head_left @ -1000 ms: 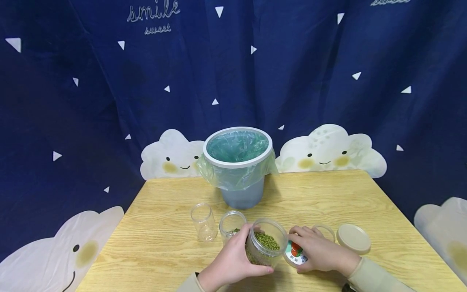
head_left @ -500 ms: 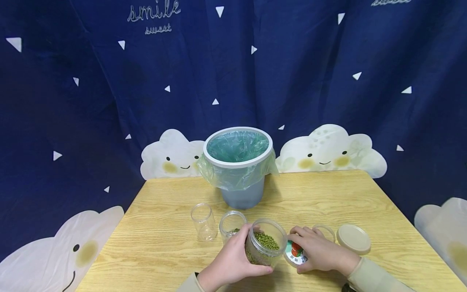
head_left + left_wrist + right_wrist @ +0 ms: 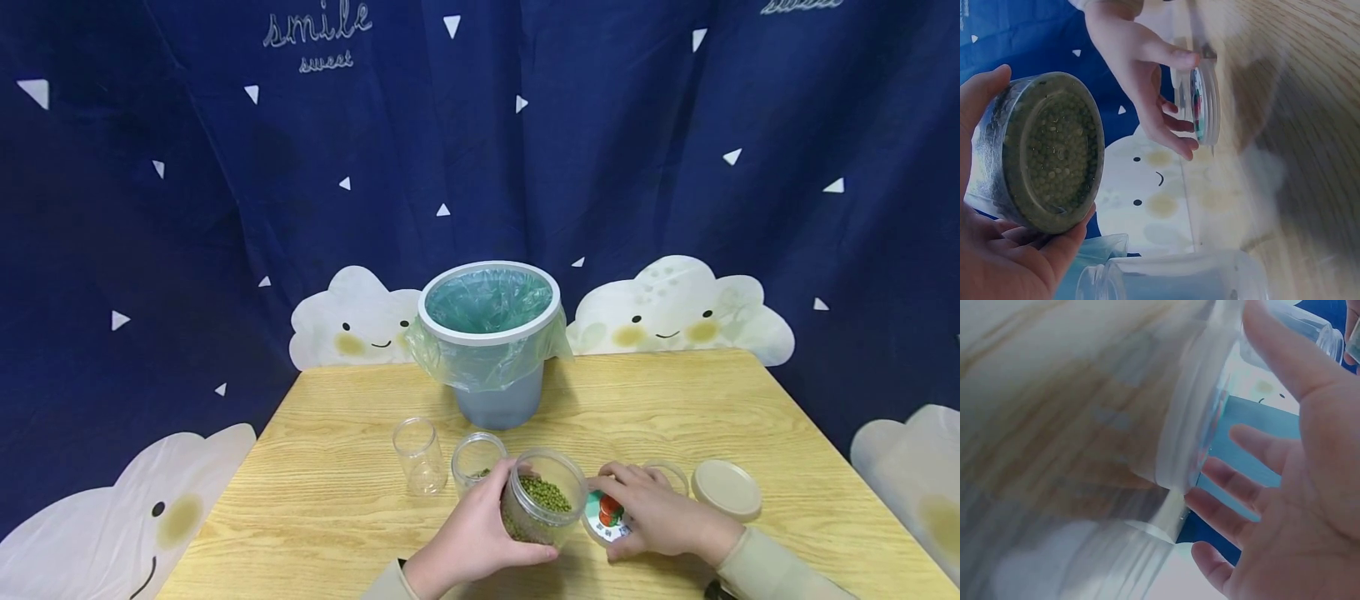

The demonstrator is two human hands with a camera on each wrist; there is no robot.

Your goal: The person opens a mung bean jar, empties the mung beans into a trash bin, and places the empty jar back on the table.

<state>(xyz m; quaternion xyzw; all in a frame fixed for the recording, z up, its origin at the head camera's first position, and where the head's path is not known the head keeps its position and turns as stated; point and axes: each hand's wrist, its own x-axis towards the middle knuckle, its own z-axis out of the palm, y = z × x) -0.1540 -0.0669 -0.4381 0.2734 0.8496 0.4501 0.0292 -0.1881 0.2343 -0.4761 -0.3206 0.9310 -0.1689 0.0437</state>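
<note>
My left hand (image 3: 480, 529) grips a clear plastic jar of green mung beans (image 3: 545, 504), held off the table with its mouth leaning to the right. In the left wrist view the underside of this jar faces the camera, full of beans. My right hand (image 3: 660, 512) spans a round lid (image 3: 606, 521) with a strawberry picture, thumb on the near edge and fingertips at the far edge. The lid lies on the table, partly covered by that hand. Behind the left hand stands a second clear jar (image 3: 478, 458) with some beans inside, its lower part hidden.
An empty clear jar (image 3: 420, 458) stands farther left on the wooden table (image 3: 330, 517). A bin (image 3: 498, 408) lined with a green bag is at the back. Right of the hands lie a beige lid (image 3: 726, 490) and a clear round rim (image 3: 670, 473), partly hidden.
Almost nothing differs. The left hand and its jar have shifted very slightly left, and the right hand stays at the strawberry lid.
</note>
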